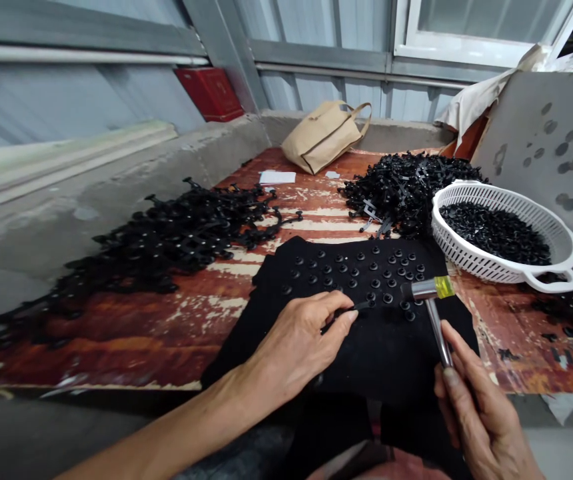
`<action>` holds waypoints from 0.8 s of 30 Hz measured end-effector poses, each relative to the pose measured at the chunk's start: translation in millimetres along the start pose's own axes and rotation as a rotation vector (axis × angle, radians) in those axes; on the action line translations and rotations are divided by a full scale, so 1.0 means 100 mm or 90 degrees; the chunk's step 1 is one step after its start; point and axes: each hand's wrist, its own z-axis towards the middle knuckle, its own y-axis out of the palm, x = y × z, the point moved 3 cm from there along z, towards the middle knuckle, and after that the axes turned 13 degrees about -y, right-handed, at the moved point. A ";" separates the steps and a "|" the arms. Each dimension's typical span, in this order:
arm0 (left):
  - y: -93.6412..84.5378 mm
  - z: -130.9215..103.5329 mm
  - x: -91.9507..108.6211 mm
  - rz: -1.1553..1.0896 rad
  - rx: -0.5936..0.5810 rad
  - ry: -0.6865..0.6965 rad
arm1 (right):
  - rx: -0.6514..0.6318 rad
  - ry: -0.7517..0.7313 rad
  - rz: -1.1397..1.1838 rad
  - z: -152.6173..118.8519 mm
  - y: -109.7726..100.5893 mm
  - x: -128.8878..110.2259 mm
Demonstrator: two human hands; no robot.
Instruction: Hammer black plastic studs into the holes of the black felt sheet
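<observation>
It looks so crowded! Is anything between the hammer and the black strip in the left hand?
Yes: in this view, small black round parts sit on the black mat between hammer and strip; nothing taller shows.

I'm in a workshop, judging by the corrugated walls (311,27), my mallet (422,289) and black parts (166,233) heaped along the bench's (166,340) left edge.

The cloth (391,363), caps (375,283), strip (362,305) and left pile (176,230) are black. The hammer (435,321) is silver with one yellow face (445,287). The basket (481,263) is white, the bag (324,137) tan, the box (211,93) red, the table (186,327) red-brown streaked cream, the panel (516,177) grey with darker round spots.
</observation>
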 end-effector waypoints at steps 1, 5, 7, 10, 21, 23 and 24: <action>0.02 0.02 0.00 -0.010 0.010 -0.029 | 0.004 -0.001 -0.006 0.00 0.00 0.00; 0.09 0.10 -0.03 -0.038 0.026 -0.106 | 0.004 -0.007 -0.005 -0.01 0.01 0.00; 0.11 0.13 -0.04 -0.045 0.026 -0.122 | -0.002 -0.014 -0.002 0.00 0.02 -0.01; 0.13 0.16 -0.05 -0.046 0.012 -0.135 | -0.008 -0.021 -0.009 0.02 0.00 -0.02; 0.10 0.15 -0.05 -0.041 -0.005 -0.150 | -0.025 -0.025 -0.019 0.03 0.00 -0.05; 0.10 0.16 -0.05 -0.039 -0.004 -0.147 | -0.029 -0.030 -0.016 0.03 0.00 -0.06; 0.11 0.16 -0.05 -0.037 -0.002 -0.143 | -0.027 -0.032 -0.017 0.04 -0.01 -0.06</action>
